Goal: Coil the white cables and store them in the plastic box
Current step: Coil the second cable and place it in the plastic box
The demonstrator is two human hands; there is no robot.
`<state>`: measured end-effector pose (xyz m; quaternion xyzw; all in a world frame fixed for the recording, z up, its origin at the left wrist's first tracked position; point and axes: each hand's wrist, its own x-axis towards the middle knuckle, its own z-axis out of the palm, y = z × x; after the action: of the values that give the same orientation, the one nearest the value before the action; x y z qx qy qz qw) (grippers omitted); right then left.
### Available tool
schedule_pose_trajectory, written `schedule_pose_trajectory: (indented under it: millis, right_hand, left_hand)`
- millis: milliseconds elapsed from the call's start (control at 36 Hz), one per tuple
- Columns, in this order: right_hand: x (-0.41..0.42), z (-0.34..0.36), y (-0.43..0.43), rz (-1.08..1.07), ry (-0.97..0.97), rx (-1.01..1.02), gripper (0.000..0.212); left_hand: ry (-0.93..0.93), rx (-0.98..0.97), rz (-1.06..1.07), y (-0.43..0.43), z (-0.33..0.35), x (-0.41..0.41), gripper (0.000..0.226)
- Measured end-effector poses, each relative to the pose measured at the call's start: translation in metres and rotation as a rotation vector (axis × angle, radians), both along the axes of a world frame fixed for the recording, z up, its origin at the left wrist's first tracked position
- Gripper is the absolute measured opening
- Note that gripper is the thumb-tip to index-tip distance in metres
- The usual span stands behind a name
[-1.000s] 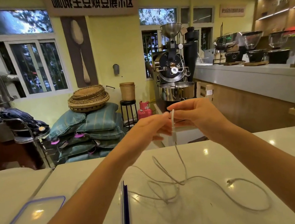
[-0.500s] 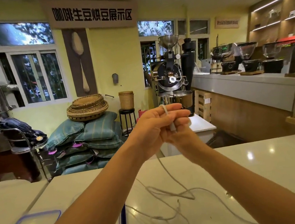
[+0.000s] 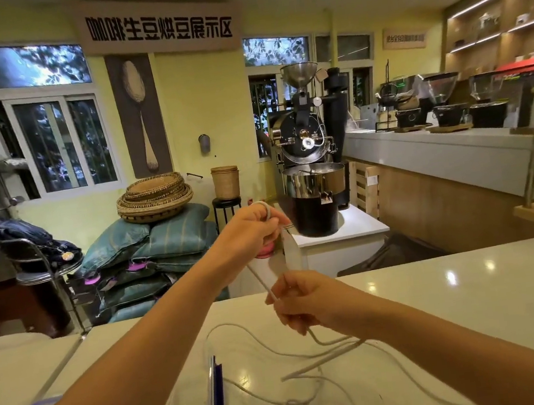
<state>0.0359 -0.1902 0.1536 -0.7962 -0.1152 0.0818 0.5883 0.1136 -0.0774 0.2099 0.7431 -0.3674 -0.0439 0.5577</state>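
Left hand (image 3: 252, 229) pinches the white cable (image 3: 263, 281) looped over it, probably anchoring; right hand (image 3: 299, 302) clamps lower, feeding slack.

Countertop (image 3: 473, 305): open surface at three o'clock. Obstacles: loose white cable (image 3: 312, 365) loops at six (tangled); upright blue-edged plastic box (image 3: 216, 403) wall at seven.
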Motion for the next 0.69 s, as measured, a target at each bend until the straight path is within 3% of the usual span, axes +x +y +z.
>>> schedule_pose_trajectory:
  millis: [167,417,556,694]
  right_hand:
    - [-0.010,0.028,-0.013,0.062,-0.067,-0.534,0.010]
    - [-0.012,0.073,-0.025,0.186,-0.083,-1.103,0.015]
    - [-0.008,0.081,-0.039,0.162,-0.184,-1.290,0.013]
    - [-0.007,0.087,-0.041,0.138,-0.288,-1.440,0.015]
  left_hand:
    - [-0.170,0.164,0.044,0.009,-0.006,-0.002,0.033]
    - [-0.366,0.596,-0.002,0.003,-0.045,-0.021,0.031]
    - [-0.247,0.535,-0.158,0.005,-0.047,-0.032,0.034]
    - [0.001,0.496,-0.294,0.005,-0.041,-0.038,0.030]
